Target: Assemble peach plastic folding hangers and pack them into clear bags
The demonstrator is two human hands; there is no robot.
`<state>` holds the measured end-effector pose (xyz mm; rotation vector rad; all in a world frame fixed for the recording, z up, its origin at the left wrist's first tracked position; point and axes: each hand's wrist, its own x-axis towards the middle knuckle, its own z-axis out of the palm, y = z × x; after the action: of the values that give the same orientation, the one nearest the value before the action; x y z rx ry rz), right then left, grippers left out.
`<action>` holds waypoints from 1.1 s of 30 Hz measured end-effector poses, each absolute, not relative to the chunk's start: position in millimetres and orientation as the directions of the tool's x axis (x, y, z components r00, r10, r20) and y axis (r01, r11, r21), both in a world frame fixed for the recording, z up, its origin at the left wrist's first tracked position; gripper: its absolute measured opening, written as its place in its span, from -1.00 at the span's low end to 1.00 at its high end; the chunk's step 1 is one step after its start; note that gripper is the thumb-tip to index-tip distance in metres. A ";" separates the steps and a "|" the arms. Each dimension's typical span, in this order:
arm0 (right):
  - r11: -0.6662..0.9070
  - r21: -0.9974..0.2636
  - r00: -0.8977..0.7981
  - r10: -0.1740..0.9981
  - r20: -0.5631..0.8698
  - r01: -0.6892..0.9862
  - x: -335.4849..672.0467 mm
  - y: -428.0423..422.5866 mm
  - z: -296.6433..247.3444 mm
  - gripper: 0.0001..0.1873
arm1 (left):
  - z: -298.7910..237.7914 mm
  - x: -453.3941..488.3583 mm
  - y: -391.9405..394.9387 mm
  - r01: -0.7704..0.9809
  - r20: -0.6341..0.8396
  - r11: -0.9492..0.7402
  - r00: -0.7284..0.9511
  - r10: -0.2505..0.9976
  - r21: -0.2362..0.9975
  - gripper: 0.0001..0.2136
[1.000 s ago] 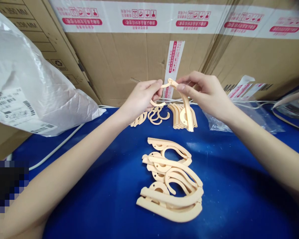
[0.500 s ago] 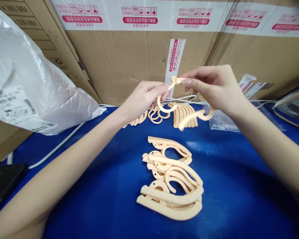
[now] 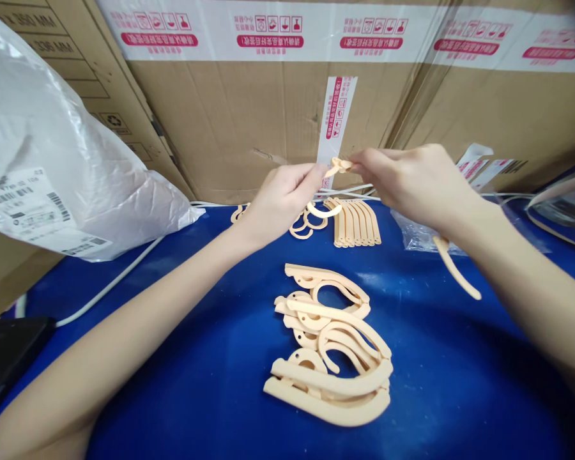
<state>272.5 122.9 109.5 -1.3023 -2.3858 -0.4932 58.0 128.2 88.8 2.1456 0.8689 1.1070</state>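
Above the far part of the blue table, my left hand (image 3: 285,199) pinches the curved hook (image 3: 326,211) of a cream folding hanger. My right hand (image 3: 412,182) grips one of the hanger's parts close to the joint (image 3: 339,166), mostly hiding it. A curved hanger arm (image 3: 457,268) hangs below my right wrist; its link to the joint is hidden by the hand. Several folded hangers (image 3: 338,386) lie stacked in the middle of the table. Behind them are loose hooks (image 3: 301,233) and a row of hanger arms (image 3: 357,223), partly behind my left hand.
Taped cardboard boxes (image 3: 249,108) wall off the back. A white mailer bag (image 3: 76,172) leans at the left, with a cable (image 3: 110,284) and a black device (image 3: 12,354) near it. Clear plastic wrapping (image 3: 414,230) lies behind my right forearm.
The free hanger arm has swung from the left of my right hand to below its wrist. My right hand has turned and lowered slightly; the joint has dropped a little.
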 end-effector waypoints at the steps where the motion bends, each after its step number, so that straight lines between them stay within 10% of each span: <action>1: 0.488 0.149 -0.498 0.737 0.457 0.860 271.2 125.1 106.2 -0.75 | 85.5 59.2 127.5 0.324 0.501 -0.645 0.428 0.752 0.692 -0.64; 4: 0.547 -0.041 -0.476 0.761 0.440 0.836 271.5 132.7 100.4 -0.79 | 72.7 62.1 128.2 0.495 0.512 -0.650 0.400 0.760 0.578 -0.67; 9: 0.469 -0.791 -0.256 0.882 0.395 0.393 279.1 140.5 104.7 -0.71 | 47.7 66.8 148.5 0.628 0.325 -0.524 0.411 0.851 0.576 -0.67; 17: 0.270 -0.959 0.039 0.961 0.274 0.091 282.6 151.7 109.4 -0.76 | 44.1 72.3 169.5 0.702 0.201 -0.365 0.309 0.930 0.611 -0.81; 22: 0.306 -0.950 0.237 0.921 0.310 0.054 288.1 167.3 105.2 -0.81 | 66.6 67.4 166.3 0.371 0.006 -0.203 0.469 0.883 0.906 -0.35; 27: 0.448 -0.856 0.219 0.836 0.503 0.257 294.4 170.9 97.7 -0.73 | 86.5 56.6 160.0 -0.066 -0.054 0.108 0.551 0.833 0.992 -0.71; 33: 0.452 -0.050 -0.307 0.680 0.666 0.890 284.6 144.9 104.3 -0.91 | 99.3 55.1 151.1 -0.100 -0.081 0.126 0.367 0.927 0.987 -0.71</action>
<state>284.6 144.9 104.3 -1.3063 -2.0832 -0.4386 55.1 151.1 99.3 1.1973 0.8985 0.9172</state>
